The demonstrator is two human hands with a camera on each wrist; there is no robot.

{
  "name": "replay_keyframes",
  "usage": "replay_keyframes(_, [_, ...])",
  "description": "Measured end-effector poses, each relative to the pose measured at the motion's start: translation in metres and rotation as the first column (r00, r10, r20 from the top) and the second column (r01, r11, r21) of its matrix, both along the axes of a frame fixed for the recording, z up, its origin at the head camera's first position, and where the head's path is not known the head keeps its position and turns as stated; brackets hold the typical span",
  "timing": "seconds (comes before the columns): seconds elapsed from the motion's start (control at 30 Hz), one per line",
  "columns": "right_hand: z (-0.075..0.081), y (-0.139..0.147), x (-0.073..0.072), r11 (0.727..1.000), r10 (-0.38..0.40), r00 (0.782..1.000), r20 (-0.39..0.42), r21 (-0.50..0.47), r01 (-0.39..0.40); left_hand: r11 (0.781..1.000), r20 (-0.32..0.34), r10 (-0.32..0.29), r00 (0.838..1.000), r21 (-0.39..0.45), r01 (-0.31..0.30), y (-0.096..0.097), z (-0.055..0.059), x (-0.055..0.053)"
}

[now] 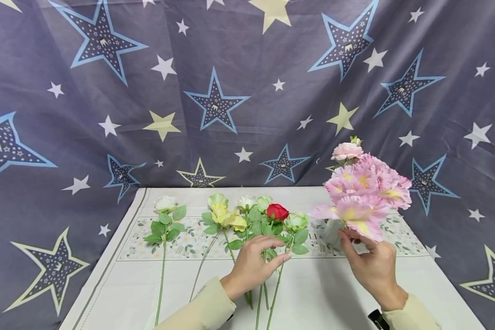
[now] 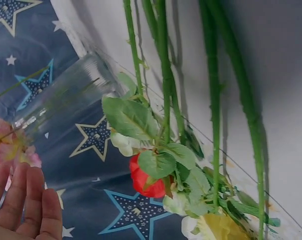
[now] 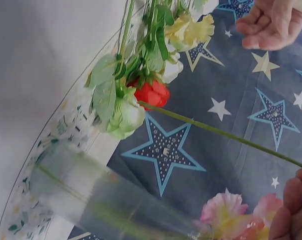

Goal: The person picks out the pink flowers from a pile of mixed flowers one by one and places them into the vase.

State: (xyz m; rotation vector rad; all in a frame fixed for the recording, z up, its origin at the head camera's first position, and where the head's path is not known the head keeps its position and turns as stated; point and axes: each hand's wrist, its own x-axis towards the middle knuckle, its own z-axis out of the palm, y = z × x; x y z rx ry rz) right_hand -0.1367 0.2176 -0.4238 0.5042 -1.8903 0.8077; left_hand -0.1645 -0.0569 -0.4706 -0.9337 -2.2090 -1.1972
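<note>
My right hand [image 1: 373, 268] pinches a thin green stem [image 3: 226, 134] just below the large pink blooms [image 1: 360, 201]. Its bare lower end sticks out beside a clear vase [image 3: 105, 195], not inside it. Other pink flowers [image 3: 226, 215] stand in that vase, whose body is mostly hidden behind blooms and hand in the head view. Which bloom belongs to the held stem, I cannot tell. Held over the stems of the lying roses, my left hand [image 1: 253, 263] has loosely bent fingers and nothing in its grasp. Nearest to it are a red rose [image 1: 277, 211] and a pale green rose [image 1: 296, 222].
A white rose [image 1: 166, 204] lies apart at the left, its stem toward me. Yellow flowers [image 1: 227, 216] lie left of the red rose, among several pale roses. The white tablecloth [image 1: 119, 293] has a leaf-print band. A star-patterned curtain [image 1: 239, 55] hangs behind.
</note>
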Motion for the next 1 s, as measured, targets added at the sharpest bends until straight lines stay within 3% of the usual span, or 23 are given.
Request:
replay_keyframes(0.17, [0.004,0.005,0.001,0.999,-0.035,0.999,0.008,-0.034,0.035,0.999,0.021,0.022,1.0,-0.041,-0.021,-0.004,-0.004,0.001])
replay_keyframes(0.4, [0.011,0.014,0.0,0.996,-0.016,0.999,-0.05,-0.088,0.012,0.998,0.024,0.016,1.0,-0.068,-0.014,-0.009,-0.01,0.0])
replay_keyframes(0.8, [0.015,0.032,0.0,0.983,-0.139,0.989,-0.045,-0.13,0.132,0.993,0.032,0.047,0.998,-0.108,-0.044,-0.016,-0.014,0.001])
replay_keyframes(1.0, [0.02,0.035,0.003,0.968,-0.186,0.979,-0.086,-0.186,0.167,0.992,0.061,0.059,0.996,-0.114,-0.052,-0.02,-0.016,0.0])
